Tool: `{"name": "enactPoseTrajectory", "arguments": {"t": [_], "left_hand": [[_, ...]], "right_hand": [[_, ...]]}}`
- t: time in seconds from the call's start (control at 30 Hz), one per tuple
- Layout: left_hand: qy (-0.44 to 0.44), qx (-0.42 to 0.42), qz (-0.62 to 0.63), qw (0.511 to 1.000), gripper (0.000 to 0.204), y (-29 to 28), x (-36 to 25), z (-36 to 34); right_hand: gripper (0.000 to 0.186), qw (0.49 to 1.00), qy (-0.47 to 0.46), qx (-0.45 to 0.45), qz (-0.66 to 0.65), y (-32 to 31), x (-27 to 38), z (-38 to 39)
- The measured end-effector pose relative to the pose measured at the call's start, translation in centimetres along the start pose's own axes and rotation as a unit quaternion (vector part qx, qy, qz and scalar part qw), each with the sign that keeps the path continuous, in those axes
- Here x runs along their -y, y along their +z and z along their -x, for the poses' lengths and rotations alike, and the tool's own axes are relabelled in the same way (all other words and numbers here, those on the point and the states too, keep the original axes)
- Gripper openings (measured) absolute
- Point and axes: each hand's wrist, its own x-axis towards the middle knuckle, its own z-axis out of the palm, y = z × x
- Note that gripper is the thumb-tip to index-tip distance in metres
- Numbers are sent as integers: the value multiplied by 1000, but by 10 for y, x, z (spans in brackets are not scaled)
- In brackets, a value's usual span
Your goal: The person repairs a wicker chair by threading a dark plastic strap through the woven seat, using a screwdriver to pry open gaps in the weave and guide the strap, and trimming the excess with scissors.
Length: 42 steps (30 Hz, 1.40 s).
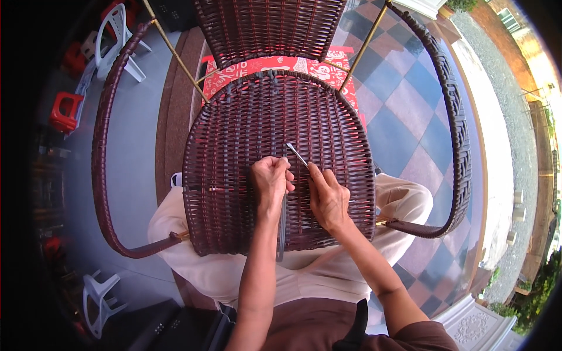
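A dark brown woven chair seat (234, 140) lies across my lap. My left hand (271, 178) is closed in a pinch on a long grey weaving strip (283, 228), near the middle of the seat. The strip's loose length hangs down beside my left wrist, past the seat's near edge. My right hand (329, 198) is wrapped round a screwdriver-like tool (297, 154) with a thin metal shaft. The shaft points up and left, its flat tip just above the weave, beyond my left fingers. My right hand hides the handle.
Wrapped armrests curve up at the left (100, 140) and the right (462, 140); the woven backrest (269, 26) stands at the far side. A red printed sheet (243, 70) lies beneath. White plastic chairs (117, 41) and a red stool (66, 111) are at the left.
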Motion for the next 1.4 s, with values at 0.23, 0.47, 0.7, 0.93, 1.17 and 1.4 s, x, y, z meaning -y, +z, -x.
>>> {"name": "enactPoseTrajectory", "arguments": {"t": [0.23,0.47,0.7,0.93,1.17,1.4], "left_hand": [[5,4,-43,999,21,-3,-6,-5],[12,6,-50,999,21,-1,-5,-8],[8,-24,-45,999,21,5,-3,-8],[-24,14,-12,1000,15,-3,-3,-4],[-8,-8,4,1000,14,-9,6,-3],[-1,2,-30,1000,17,-10,-1,-5]], "right_hand": [[42,1000,-18,-3,3,2,-3,3],[42,1000,-27,-6,8,2,-5,3],[43,1000,-26,2,16,4,-5,5],[34,1000,13,17,-18,-6,1,2],[30,998,50,29,-38,-25,9,-11],[26,996,51,75,-6,-25,8,-23]]}}
